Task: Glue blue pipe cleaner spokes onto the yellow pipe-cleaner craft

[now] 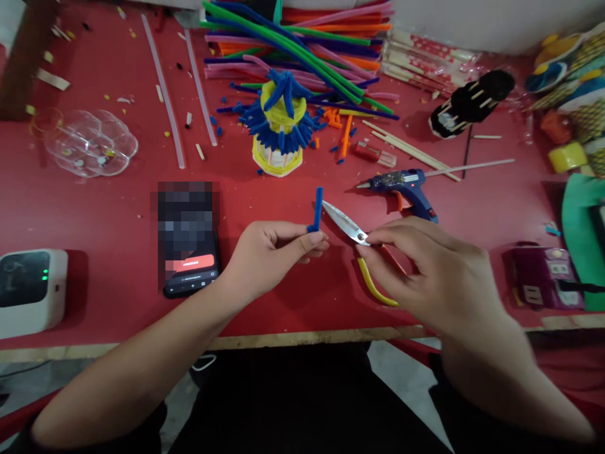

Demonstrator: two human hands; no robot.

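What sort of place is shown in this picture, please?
Probably a craft table, perhaps in a small workshop: coloured pipe cleaners heaped at the back, a glue gun, and scissors in the right hand.

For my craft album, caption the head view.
Left hand holds a blue pipe cleaner, right hand the scissors, near a blue-and-yellow tower on a red table.

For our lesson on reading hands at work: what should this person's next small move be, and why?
Probably to open the scissors and bring the blades around the blue fuzzy strip. The left hand pinches the strip near its lower end, its upper part standing free, and the right hand holds the scissors with their tip right beside it.
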